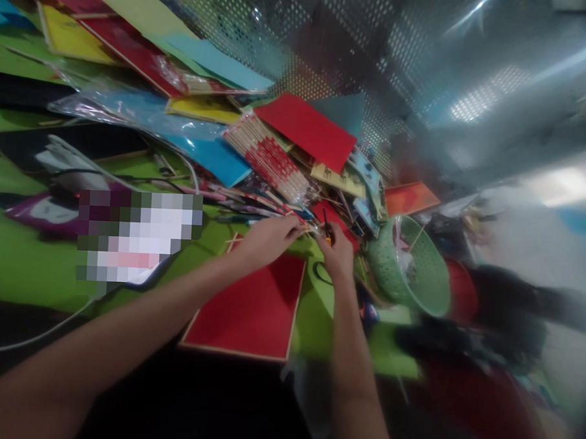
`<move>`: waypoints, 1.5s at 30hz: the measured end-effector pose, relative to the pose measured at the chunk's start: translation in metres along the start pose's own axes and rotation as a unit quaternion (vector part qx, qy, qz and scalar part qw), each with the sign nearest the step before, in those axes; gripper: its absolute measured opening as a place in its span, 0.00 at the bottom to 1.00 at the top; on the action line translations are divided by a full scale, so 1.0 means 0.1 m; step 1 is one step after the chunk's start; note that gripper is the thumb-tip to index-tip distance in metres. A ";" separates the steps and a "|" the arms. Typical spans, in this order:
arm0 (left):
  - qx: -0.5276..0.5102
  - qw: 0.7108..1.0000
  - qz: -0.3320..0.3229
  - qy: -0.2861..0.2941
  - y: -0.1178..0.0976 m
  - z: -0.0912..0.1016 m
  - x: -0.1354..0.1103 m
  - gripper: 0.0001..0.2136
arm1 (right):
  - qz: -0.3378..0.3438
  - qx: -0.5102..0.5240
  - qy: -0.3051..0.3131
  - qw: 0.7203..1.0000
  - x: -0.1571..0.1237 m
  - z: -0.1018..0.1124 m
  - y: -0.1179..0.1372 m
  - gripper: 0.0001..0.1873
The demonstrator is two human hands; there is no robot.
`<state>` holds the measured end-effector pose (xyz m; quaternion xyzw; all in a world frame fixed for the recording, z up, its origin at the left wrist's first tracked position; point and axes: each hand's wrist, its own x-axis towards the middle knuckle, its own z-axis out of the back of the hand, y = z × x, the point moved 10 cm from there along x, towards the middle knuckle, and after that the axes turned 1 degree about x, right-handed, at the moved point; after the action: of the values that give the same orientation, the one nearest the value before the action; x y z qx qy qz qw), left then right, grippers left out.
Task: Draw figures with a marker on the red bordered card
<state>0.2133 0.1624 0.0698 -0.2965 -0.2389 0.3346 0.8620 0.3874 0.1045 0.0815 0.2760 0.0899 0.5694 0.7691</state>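
Both my hands are close together above the green tabletop [316, 246], just beyond a red sheet [257, 308] edged with thin pale sticks. My left hand [270, 238] pinches a thin pale stick [305, 229] between its fingertips. In my right hand [339, 250] is a small black-and-orange hand tool [328, 233], mostly covered by the fingers, so its exact kind is unclear. The tool's front end is near the stick. Short loose sticks [234, 241] lie at the red sheet's far left corner.
A light green plastic basket [436, 284] stands right of my hands. Behind them are a bundle of red-and-white sticks [271, 155], a red card [307, 126] and a perforated metal panel [300, 58]. At left lie a blurred-out phone [147, 279] and a purple device [45, 212] with cables.
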 end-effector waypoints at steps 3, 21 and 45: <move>0.042 0.998 -0.033 0.019 -0.11 -0.13 -0.03 0.11 | -0.006 -0.161 -0.072 0.984 0.15 0.17 -0.12 0.28; 0.159 0.983 -0.072 0.063 -0.06 -0.33 -0.01 0.12 | 0.035 -0.193 -0.143 0.970 0.08 0.27 -0.21 0.25; 0.175 0.978 -0.035 0.112 -0.03 -0.41 -0.12 0.12 | 0.108 -0.051 -0.111 0.987 -0.13 0.12 0.13 0.17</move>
<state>0.2312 0.1374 0.0402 -0.1676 -0.0892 0.3056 0.9330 0.3780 0.0910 0.0961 0.3058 -0.0554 0.6188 0.7215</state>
